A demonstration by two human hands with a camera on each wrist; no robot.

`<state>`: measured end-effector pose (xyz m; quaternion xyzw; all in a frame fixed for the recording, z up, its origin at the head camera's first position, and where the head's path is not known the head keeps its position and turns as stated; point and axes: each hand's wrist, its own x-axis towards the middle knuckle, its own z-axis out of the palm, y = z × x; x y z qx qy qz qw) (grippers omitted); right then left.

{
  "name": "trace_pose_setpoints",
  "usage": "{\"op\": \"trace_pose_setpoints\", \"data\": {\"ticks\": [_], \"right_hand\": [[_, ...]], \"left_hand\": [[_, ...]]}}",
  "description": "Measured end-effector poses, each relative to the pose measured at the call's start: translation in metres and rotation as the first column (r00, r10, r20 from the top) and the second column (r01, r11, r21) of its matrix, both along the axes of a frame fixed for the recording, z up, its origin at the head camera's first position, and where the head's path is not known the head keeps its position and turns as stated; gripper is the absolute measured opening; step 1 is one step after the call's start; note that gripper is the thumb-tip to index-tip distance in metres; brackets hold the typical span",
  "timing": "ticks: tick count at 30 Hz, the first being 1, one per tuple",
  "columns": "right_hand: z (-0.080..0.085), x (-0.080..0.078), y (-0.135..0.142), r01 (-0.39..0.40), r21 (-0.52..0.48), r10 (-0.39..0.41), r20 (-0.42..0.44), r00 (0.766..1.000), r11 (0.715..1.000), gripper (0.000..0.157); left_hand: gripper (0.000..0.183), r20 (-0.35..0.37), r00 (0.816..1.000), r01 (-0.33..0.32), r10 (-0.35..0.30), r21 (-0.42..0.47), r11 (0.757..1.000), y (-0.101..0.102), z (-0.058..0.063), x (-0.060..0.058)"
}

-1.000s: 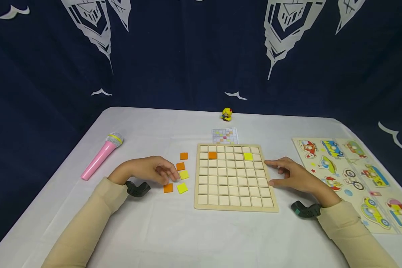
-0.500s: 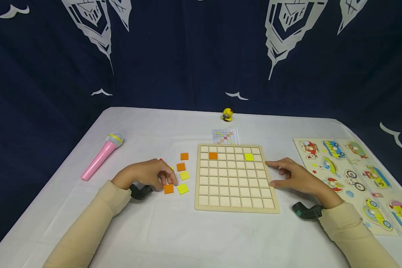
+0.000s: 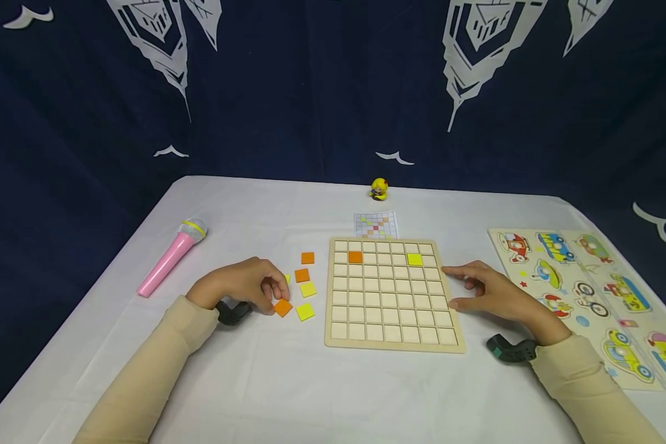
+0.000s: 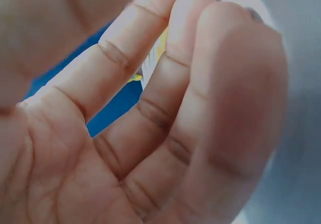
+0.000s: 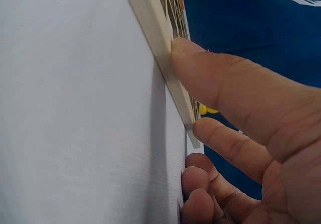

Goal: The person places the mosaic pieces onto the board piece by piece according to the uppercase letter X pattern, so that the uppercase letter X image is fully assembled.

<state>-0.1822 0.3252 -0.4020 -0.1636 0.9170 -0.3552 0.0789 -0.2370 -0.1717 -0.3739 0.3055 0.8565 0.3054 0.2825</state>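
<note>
1. At left of centre in the frame, an orange tile [image 3: 282, 308] lies at the tips of the left hand [image 3: 241, 283], whose bent fingers and thumb pinch it; a sliver of orange shows at the fingertips in the left wrist view.
2. Just right of it lie a lower yellow tile [image 3: 305, 312] and an upper yellow tile [image 3: 308, 289], then a middle orange tile [image 3: 302, 275] and a top orange tile [image 3: 308, 258]. A yellow corner [image 3: 287, 279] peeks out beside the knuckles, the rest hidden.
3. Right of centre is a pale wooden grid board [image 3: 394, 346]. Its second row from the top holds a set-in orange tile [image 3: 355, 257], second from the left, and a set-in yellow tile [image 3: 414, 259], second from the right.
4. The right hand [image 3: 485, 291] grasps nothing: extended thumb and forefinger touch the board's right edge, the other fingers tucked loosely.
5. Above the board lies a paper card [image 3: 375, 225] printed with a grid and coloured squares; any finer print is too small to read.
6. At upper centre sits a small yellow figurine [image 3: 378, 189].
7. On the left lies a pink toy microphone [image 3: 169, 262] with a yellow band round its silver head.
8. On the right, a picture puzzle [image 3: 567, 282] shows vehicles, including a bus and a bicycle; its tiny markings are illegible.
9. White cloth [image 3: 244, 394] covers the table; a navy curtain [image 3: 311, 92] with white motifs fills the upper frame.
</note>
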Motion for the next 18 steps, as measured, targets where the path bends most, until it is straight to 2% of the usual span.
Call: {"op": "trace_pose_setpoints", "data": {"ticks": [9, 15, 18], "right_hand": [[-0.0003, 0.0008, 0.0005, 0.004, 0.004, -0.004, -0.008, 1.000, 1.000, 0.067], [-0.0007, 0.0002, 0.0009, 0.002, 0.000, -0.002, -0.007, 1.000, 1.000, 0.067], [-0.0007, -0.0003, 0.0011, -0.001, -0.005, 0.001, -0.007, 1.000, 1.000, 0.068]], "left_hand": [[0.022, -0.039, 0.999, -0.003, 0.002, -0.022, 1.000, 0.0040, 0.0033, 0.0013], [0.022, -0.109, 0.994, 0.016, -0.012, 0.035, 0.999, 0.0046, 0.0056, 0.0015], [0.023, -0.122, 0.993, 0.018, -0.008, 0.079, 0.997, 0.0052, 0.0070, 0.0016]]}}
